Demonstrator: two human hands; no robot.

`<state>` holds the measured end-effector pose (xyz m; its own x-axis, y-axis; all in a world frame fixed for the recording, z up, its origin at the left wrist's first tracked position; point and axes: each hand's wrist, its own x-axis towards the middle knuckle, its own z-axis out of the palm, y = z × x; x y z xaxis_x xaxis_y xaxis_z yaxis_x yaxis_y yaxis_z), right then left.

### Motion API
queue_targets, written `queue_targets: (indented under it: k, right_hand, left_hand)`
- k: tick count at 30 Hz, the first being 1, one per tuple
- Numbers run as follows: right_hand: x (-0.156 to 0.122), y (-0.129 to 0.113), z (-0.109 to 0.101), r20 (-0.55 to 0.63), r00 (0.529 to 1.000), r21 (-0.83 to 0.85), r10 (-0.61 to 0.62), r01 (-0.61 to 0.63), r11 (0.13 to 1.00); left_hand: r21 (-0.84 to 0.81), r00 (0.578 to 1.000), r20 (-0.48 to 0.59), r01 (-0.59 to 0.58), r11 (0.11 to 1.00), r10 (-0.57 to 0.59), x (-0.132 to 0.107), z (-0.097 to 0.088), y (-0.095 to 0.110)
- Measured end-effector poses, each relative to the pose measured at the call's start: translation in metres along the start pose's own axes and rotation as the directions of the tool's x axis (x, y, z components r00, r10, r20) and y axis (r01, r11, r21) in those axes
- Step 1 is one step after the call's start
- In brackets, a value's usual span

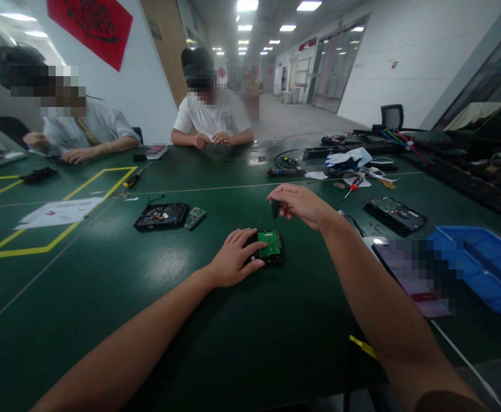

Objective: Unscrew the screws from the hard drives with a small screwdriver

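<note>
A hard drive (271, 257) lies on the green table with its green circuit board (269, 244) facing up. My left hand (235, 257) holds it down from the left, the thumb along the near side and the fingers spread over its far left part, which they hide. Above the board, my right hand (304, 205) grips a screwdriver (275, 209) by its dark handle. The tool stands nearly upright, its thin shaft pointing down at the board's far edge; whether the tip touches a screw is too small to tell.
Left of the drive lie a black drive casing (162, 216) and a loose circuit board (196, 218). To the right are another hard drive (395, 215), a phone (413, 277) and a blue tray (486, 269). A red screwdriver (354, 186) and gloves (348, 159) lie farther back. Two people sit across.
</note>
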<state>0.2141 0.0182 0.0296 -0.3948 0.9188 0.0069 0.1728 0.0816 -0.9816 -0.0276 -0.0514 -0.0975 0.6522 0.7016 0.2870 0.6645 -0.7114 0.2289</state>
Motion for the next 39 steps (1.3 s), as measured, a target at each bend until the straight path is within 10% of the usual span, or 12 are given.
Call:
queue_targets:
  k: [19, 33, 39]
  right_hand:
    - [0.0020, 0.0025, 0.0042, -0.110, 0.992, 0.009, 0.066, -0.065, 0.998]
    - [-0.0029, -0.0047, 0.0038, 0.095, 0.995, -0.024, -0.012, 0.014, 1.000]
    - [0.0010, 0.0000, 0.0026, -0.044, 0.999, -0.049, -0.011, 0.009, 0.999]
  left_hand:
    - [-0.007, 1.000, -0.009, -0.003, 1.000, 0.003, -0.0004, -0.0006, 0.0002]
    - [-0.007, 1.000, -0.019, -0.004, 1.000, 0.004, -0.0002, 0.0028, -0.0024]
    - [-0.021, 1.000, -0.010, 0.000, 1.000, -0.001, -0.0011, 0.0013, -0.0019]
